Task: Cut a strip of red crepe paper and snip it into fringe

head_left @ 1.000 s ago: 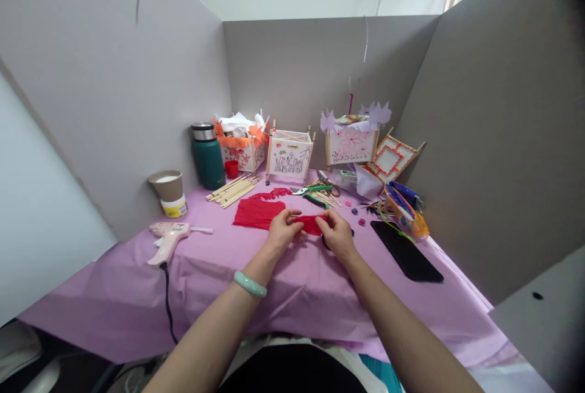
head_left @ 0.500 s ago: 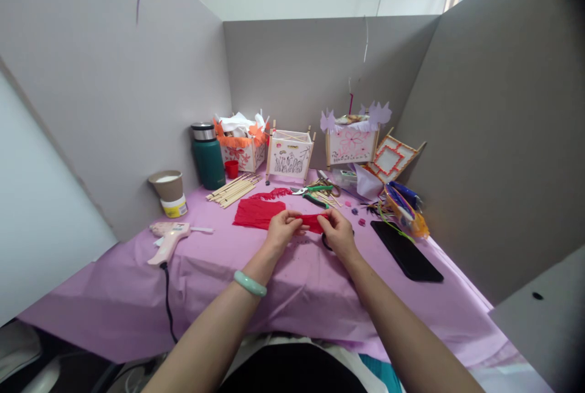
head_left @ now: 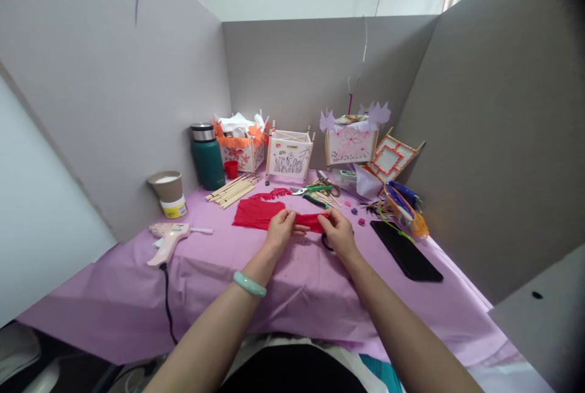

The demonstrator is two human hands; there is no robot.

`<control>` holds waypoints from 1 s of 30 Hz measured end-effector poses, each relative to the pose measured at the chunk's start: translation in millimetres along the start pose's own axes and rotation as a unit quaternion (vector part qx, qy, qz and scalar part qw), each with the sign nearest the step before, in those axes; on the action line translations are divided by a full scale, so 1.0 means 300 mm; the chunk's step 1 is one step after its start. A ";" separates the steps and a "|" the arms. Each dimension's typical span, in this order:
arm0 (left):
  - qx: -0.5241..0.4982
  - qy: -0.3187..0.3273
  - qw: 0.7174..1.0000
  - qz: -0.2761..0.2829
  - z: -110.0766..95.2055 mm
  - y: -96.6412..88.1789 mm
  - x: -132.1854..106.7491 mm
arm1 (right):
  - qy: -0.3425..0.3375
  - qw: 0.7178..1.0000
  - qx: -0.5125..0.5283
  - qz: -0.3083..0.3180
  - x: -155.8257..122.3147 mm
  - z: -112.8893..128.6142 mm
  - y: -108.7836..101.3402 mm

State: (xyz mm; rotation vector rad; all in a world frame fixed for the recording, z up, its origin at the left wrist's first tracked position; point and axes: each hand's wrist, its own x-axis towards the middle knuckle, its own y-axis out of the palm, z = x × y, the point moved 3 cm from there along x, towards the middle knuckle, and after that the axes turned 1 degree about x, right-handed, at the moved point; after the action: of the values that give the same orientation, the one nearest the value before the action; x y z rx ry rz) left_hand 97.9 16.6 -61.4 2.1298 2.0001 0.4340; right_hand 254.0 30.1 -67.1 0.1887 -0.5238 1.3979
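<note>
Between my two hands a narrow strip of red crepe paper (head_left: 309,221) is stretched, crinkled along its length. My left hand (head_left: 282,228) pinches its left end between thumb and fingers, and a pale green bangle (head_left: 249,284) circles that wrist. The other end is pinched by my right hand (head_left: 337,232). Under the right hand shows a black loop (head_left: 326,242), like a scissors handle; the rest is hidden. A larger sheet of red crepe paper (head_left: 256,214) lies flat just left of my left hand. Behind it is a fringed red strip (head_left: 270,194).
Green-handled pliers (head_left: 316,189) and bamboo sticks (head_left: 234,191) lie behind my hands. A pink glue gun (head_left: 169,240), a paper cup (head_left: 165,183) and a green bottle (head_left: 208,158) are left; a black phone (head_left: 406,250) is right. Decorated lanterns (head_left: 289,155) stand along the back panel.
Almost nothing differs. My left fingers have shifted slightly on the red strip, while both hands keep their places and their pinch.
</note>
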 end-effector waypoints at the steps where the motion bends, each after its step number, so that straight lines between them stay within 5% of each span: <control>1: 0.003 -0.004 1.000 -0.001 0.001 0.001 -0.001 | 0.000 1.000 0.002 0.001 0.000 -0.001 0.000; 24: 0.029 -0.011 1.000 0.003 0.008 0.000 -0.003 | -0.003 0.999 0.020 -0.027 -0.002 0.055 -0.023; 30: 0.025 -0.014 1.000 0.006 0.001 0.001 -0.003 | -0.001 0.999 0.019 0.046 0.002 0.028 0.007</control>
State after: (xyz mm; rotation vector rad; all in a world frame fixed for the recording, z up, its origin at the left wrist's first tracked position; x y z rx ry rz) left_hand 98.3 15.7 -61.5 2.1651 2.0046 0.3569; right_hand 249.9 27.4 -60.0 0.1998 -0.5131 1.4981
